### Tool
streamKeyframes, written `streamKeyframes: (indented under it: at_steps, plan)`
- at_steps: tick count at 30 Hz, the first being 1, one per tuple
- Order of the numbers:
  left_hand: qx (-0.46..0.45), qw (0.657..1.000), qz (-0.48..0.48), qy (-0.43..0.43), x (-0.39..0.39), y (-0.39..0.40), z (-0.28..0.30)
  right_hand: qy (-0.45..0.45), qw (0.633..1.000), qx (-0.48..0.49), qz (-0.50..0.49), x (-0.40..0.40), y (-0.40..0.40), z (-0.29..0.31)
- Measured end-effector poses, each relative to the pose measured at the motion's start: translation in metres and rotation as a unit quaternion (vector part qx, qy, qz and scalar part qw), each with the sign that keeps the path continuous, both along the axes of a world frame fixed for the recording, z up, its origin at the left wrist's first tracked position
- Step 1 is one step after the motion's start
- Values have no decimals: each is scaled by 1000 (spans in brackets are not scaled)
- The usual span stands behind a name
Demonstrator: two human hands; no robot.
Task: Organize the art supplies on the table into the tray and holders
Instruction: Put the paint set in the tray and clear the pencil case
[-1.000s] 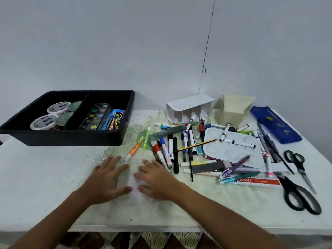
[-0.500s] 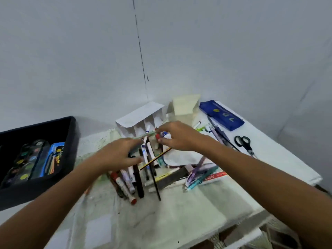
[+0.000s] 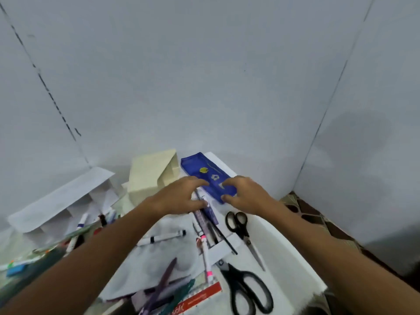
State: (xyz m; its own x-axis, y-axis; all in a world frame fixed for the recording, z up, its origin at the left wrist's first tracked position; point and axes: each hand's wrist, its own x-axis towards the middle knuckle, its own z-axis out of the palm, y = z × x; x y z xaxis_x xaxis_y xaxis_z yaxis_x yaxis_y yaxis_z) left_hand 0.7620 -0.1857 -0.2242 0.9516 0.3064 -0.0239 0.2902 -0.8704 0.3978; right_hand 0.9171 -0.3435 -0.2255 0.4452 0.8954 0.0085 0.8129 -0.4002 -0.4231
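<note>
Both hands spread: my right hand [image 3: 244,193] was touching the blue pencil case [image 3: 208,177], my left hand [image 3: 179,196] empty w/ fingers arched. Best to lift it level.

Both hands have left the marker pile; left hand [image 3: 181,198] and right hand [image 3: 244,193] now flank the blue pouch [image 3: 208,176].
</note>
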Motion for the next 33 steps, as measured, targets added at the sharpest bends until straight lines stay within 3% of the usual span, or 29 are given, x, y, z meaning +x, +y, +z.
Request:
streamKeyframes:
  at_steps: [5, 10, 16, 20, 24, 30, 33]
  plan:
    - [15, 996, 26, 85, 55, 33, -26, -41, 999, -4, -18, 25, 32, -32]
    - [40, 985, 1, 167, 67, 41, -36, -21, 999, -23, 10, 35, 42, -54]
    - [57, 989, 18, 138, 70, 36, -30, 9, 999, 28, 44, 56, 34, -55]
    - [142, 984, 9, 102, 78, 35, -30, 40, 991, 104, 77, 77, 19, -48]
    - [216, 976, -16, 34, 91, 32, -17, 3, 980, 165, 114, 94, 2, -41]
    - [255, 963, -68, 53, 108, 19, -7, -42, 960, 214, 176, 102, -16, -32]
    - [279, 957, -84, -11, 105, 15, -8, -53, 955, 221, 192, 104, -23, -33]
